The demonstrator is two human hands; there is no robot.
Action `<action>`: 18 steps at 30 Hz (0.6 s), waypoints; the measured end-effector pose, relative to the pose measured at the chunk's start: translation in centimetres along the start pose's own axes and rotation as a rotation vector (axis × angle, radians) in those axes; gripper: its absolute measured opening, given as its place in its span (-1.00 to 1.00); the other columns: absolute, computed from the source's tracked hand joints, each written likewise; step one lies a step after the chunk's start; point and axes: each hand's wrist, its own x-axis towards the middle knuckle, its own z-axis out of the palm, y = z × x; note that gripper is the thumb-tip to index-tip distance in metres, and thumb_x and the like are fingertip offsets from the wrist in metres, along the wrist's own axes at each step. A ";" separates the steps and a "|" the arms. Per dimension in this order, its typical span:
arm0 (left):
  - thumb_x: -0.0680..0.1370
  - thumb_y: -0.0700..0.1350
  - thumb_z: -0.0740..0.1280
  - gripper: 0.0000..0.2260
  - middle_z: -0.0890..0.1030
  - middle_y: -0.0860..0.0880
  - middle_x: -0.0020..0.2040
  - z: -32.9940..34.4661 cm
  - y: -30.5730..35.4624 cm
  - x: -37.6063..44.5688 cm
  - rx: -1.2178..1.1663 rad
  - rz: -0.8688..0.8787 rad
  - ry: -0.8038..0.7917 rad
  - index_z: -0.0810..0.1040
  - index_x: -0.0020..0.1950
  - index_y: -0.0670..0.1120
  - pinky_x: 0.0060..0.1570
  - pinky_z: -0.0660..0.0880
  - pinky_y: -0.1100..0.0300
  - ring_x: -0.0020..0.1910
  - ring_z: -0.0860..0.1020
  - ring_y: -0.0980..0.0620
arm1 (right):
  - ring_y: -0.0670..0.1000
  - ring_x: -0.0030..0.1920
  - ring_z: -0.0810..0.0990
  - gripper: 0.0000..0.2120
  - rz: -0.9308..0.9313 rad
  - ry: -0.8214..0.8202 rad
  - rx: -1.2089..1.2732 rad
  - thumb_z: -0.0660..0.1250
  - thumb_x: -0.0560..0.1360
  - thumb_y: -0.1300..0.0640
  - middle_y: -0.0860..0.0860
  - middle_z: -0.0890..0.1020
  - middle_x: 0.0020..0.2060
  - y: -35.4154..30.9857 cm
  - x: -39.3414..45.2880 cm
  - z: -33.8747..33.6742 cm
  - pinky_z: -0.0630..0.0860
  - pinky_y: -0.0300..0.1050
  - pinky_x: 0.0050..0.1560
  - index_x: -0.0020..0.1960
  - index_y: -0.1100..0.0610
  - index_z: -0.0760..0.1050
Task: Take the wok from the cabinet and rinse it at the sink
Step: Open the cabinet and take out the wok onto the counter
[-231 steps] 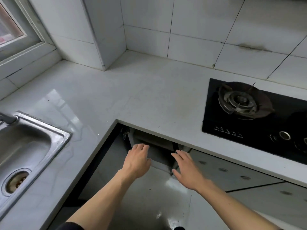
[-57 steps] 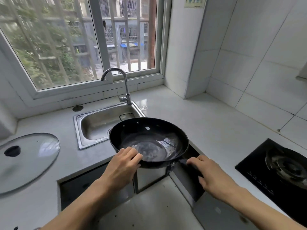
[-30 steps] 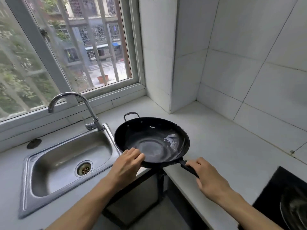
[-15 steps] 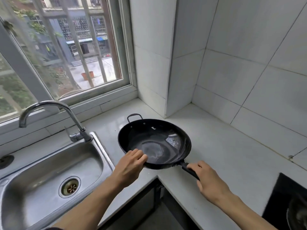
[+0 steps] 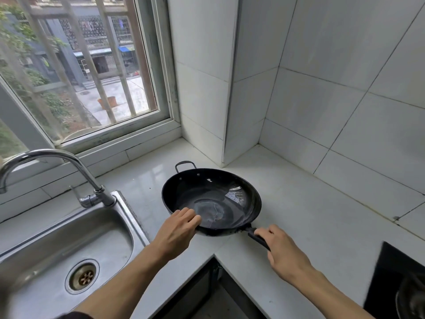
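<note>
A black wok [image 5: 216,196] with a small loop handle at its far side sits over the white countertop [image 5: 310,217], right of the steel sink [image 5: 57,247]. My left hand [image 5: 177,231] grips the wok's near rim, fingers inside the bowl. My right hand [image 5: 282,252] is closed around the wok's long black handle. The wok is upright and holds nothing. A curved chrome tap [image 5: 69,171] stands at the sink's back right corner; no water runs from it.
The open cabinet [image 5: 213,293] gapes below the counter's inner corner, under my arms. A black gas hob [image 5: 400,282] lies at the right edge. Tiled walls and a pillar [image 5: 207,88] close the corner behind the wok; a barred window [image 5: 76,65] is behind the sink.
The wok came out of the cabinet and rose above the counter. Over the last second it has stayed right of the sink while my view swung right, pushing the sink toward the left edge.
</note>
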 end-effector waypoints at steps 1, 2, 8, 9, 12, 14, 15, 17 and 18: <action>0.48 -0.15 0.44 -0.76 0.44 0.03 -0.18 0.1 -0.1 0.1 -0.001 0.002 0.002 0.37 -0.10 -0.03 -0.31 0.38 0.17 -0.26 0.37 0.01 | -0.06 -0.07 0.40 -0.46 0.001 0.003 0.003 0.19 0.44 0.40 -0.09 0.35 -0.04 0.1 0.2 0.1 0.53 -0.07 -0.09 0.27 -0.12 0.34; 0.48 -0.15 0.45 -0.76 0.44 0.03 -0.18 0.1 -0.1 0.2 -0.003 0.005 0.006 0.37 -0.10 -0.03 -0.31 0.38 0.18 -0.26 0.37 0.01 | -0.06 -0.07 0.41 -0.46 0.002 0.004 0.005 0.19 0.44 0.40 -0.09 0.36 -0.04 0.2 0.3 0.2 0.54 -0.06 -0.10 0.26 -0.12 0.34; 0.47 -0.15 0.46 -0.76 0.43 0.05 -0.18 0.5 -0.3 0.6 -0.016 -0.013 0.004 0.38 -0.11 -0.02 -0.30 0.36 0.19 -0.25 0.38 0.02 | -0.04 -0.08 0.44 -0.45 0.000 0.019 -0.006 0.21 0.44 0.40 -0.07 0.37 -0.02 0.7 1.2 0.9 0.56 -0.05 -0.09 0.27 -0.11 0.34; 0.47 -0.15 0.46 -0.76 0.43 0.05 -0.18 0.6 -0.3 0.5 -0.016 -0.019 -0.002 0.39 -0.11 -0.02 -0.30 0.35 0.20 -0.25 0.38 0.02 | -0.04 -0.08 0.44 -0.45 -0.001 0.021 -0.006 0.22 0.44 0.40 -0.07 0.38 -0.02 0.8 1.3 1.1 0.56 -0.05 -0.09 0.27 -0.11 0.34; 0.46 -0.13 0.47 -0.77 0.44 0.04 -0.18 1.3 0.0 0.2 -0.011 -0.041 -0.029 0.40 -0.12 -0.02 -0.30 0.33 0.19 -0.25 0.38 0.01 | -0.05 -0.07 0.44 -0.44 -0.006 0.029 0.005 0.23 0.44 0.41 -0.07 0.38 0.02 1.1 1.6 1.7 0.55 -0.09 -0.08 0.29 -0.10 0.34; 0.47 -0.12 0.46 -0.77 0.44 0.05 -0.19 2.0 0.3 -0.1 -0.006 -0.067 -0.051 0.40 -0.12 -0.02 -0.29 0.34 0.18 -0.24 0.37 0.00 | -0.05 -0.04 0.43 -0.45 -0.015 0.035 0.008 0.24 0.44 0.41 -0.07 0.38 0.05 1.5 1.5 2.1 0.53 -0.12 -0.06 0.30 -0.08 0.34; 0.47 -0.12 0.46 -0.77 0.43 0.05 -0.19 2.4 0.6 -0.3 -0.002 -0.080 -0.064 0.39 -0.13 -0.02 -0.28 0.34 0.17 -0.24 0.37 0.00 | -0.05 -0.02 0.43 -0.45 -0.020 0.036 0.008 0.24 0.44 0.41 -0.07 0.39 0.06 1.8 1.4 2.5 0.53 -0.12 -0.05 0.30 -0.07 0.35; 0.46 -0.13 0.46 -0.76 0.43 0.04 -0.21 3.3 1.3 -0.8 0.003 -0.103 -0.100 0.37 -0.14 -0.02 -0.28 0.34 0.16 -0.24 0.37 -0.02 | -0.05 0.01 0.42 -0.45 -0.026 0.036 0.007 0.23 0.44 0.41 -0.08 0.39 0.07 2.4 1.0 3.3 0.53 -0.11 -0.04 0.30 -0.06 0.36; 0.45 -0.13 0.46 -0.75 0.43 0.04 -0.21 3.8 1.8 -1.1 0.003 -0.116 -0.125 0.37 -0.15 -0.02 -0.28 0.32 0.16 -0.24 0.37 -0.02 | -0.05 0.02 0.42 -0.44 -0.025 0.036 0.007 0.24 0.43 0.41 -0.09 0.39 0.08 2.7 0.9 3.7 0.54 -0.11 -0.05 0.30 -0.06 0.36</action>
